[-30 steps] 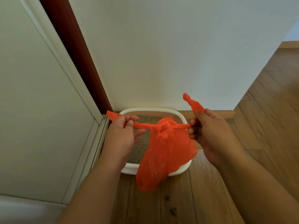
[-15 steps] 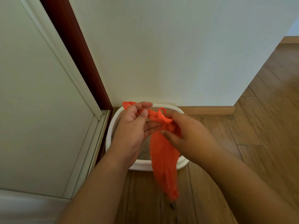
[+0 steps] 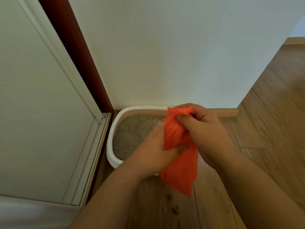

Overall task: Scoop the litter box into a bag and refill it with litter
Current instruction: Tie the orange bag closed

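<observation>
Head view shows both hands over the litter box (image 3: 113, 129): right hand (image 3: 203, 129) clenches the orange bag (image 3: 179, 162) at its bunched neck, left hand (image 3: 156, 151) grips its middle. It looks soft, slippery, lightly weighted; best held by the neck.

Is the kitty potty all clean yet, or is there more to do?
Scooping looks done: the orange plastic bag hangs bulging. Both hands, left hand and right hand, grip its top. The white litter box holds sandy litter. No refill shows yet.
</observation>
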